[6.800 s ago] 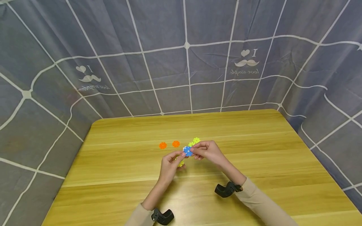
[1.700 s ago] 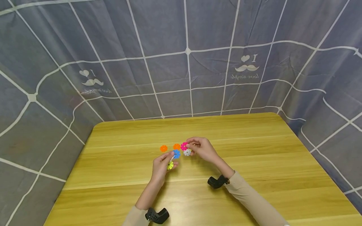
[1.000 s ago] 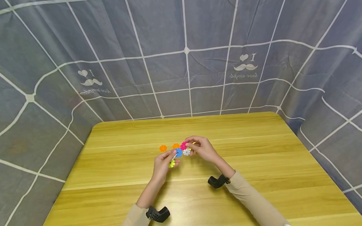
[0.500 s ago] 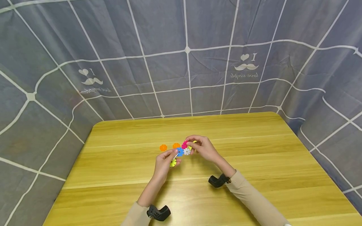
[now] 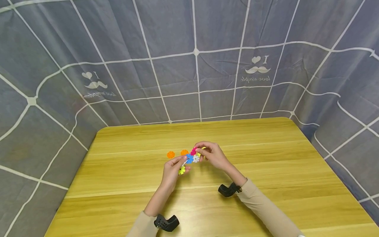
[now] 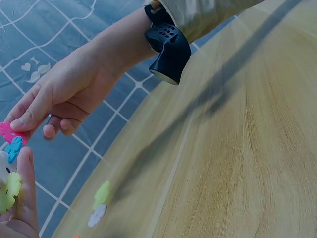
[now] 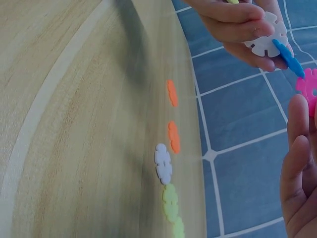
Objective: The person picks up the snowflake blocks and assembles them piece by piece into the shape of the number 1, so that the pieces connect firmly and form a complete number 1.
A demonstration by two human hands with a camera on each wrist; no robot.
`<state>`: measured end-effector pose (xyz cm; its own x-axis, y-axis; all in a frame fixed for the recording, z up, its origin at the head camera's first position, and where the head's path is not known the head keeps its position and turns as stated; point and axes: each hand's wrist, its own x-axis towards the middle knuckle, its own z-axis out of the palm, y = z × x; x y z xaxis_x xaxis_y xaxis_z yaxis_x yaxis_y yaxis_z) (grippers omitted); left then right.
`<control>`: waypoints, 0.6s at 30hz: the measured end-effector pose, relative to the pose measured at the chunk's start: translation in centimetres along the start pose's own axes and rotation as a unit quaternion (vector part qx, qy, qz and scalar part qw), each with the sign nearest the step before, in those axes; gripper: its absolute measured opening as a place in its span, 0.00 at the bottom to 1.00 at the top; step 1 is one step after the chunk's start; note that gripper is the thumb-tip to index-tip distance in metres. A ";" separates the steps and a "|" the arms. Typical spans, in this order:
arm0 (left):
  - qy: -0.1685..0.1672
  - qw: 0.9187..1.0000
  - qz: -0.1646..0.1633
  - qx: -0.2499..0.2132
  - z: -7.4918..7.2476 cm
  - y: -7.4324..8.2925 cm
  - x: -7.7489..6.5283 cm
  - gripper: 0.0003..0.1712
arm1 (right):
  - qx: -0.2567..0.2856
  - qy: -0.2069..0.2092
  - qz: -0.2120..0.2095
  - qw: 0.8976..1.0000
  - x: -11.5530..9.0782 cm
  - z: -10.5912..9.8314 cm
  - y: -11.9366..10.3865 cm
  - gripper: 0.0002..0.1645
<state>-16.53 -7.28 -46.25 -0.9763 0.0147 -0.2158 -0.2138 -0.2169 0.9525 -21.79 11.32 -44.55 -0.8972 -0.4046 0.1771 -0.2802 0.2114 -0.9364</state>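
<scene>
My left hand (image 5: 171, 171) holds a small chain of notched plastic snowflake discs: a yellow-green disc (image 5: 181, 170), a white disc (image 7: 267, 37) and a blue disc (image 5: 189, 158). The blue one stands edgewise to the white one, slotted into its rim. Between thumb and fingers, my right hand (image 5: 214, 156) pinches a pink snowflake disc (image 7: 308, 89). In the right wrist view the pink rim meets the blue disc's free end; how deep their notches engage cannot be told. Both hands are above the table, close together.
On the wooden table (image 5: 251, 164) lie two orange discs (image 5: 170, 154), another white disc (image 7: 163, 164) and yellow-green discs (image 7: 170, 202), the last partly under my right hand in the head view. A grey curtain (image 5: 171, 82) with white lines surrounds the table's back and sides.
Earlier both hands were at the blue disc; since then my right hand has taken hold of the pink disc. Lately my left hand has brought the blue disc rightward to the pink one, which has turned.
</scene>
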 end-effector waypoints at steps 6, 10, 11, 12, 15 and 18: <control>-0.007 1.000 -0.001 0.007 0.1 0.0 0.0 0.22 | 0.012 -0.008 -0.001 1.000 0.0 0.0 0.0 0.13; -0.021 1.000 -0.007 0.018 0.1 0.1 0.0 0.21 | 0.012 -0.012 0.000 1.000 -0.1 0.0 -0.1 0.11; -0.022 0.999 -0.009 0.023 0.1 0.2 0.0 0.21 | 0.008 -0.011 0.002 1.000 -0.1 0.0 -0.2 0.11; -0.021 0.999 -0.010 0.032 0.2 0.2 0.0 0.21 | 0.005 -0.011 0.002 1.000 -0.2 0.0 -0.2 0.10; -0.004 0.997 -0.005 0.079 0.3 0.4 -0.2 0.20 | -0.003 -0.007 0.000 1.000 -0.3 0.0 -0.1 0.09; 0.020 0.991 0.004 0.129 0.5 0.6 -0.3 0.19 | -0.006 -0.004 -0.008 1.000 -0.6 -0.1 0.0 0.09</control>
<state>-16.34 -6.94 -45.51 -0.9769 -0.0255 -0.2123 -0.2132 0.0396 0.9762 -21.29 11.61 -44.66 -0.8901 -0.4144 0.1900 -0.2985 0.2149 -0.9299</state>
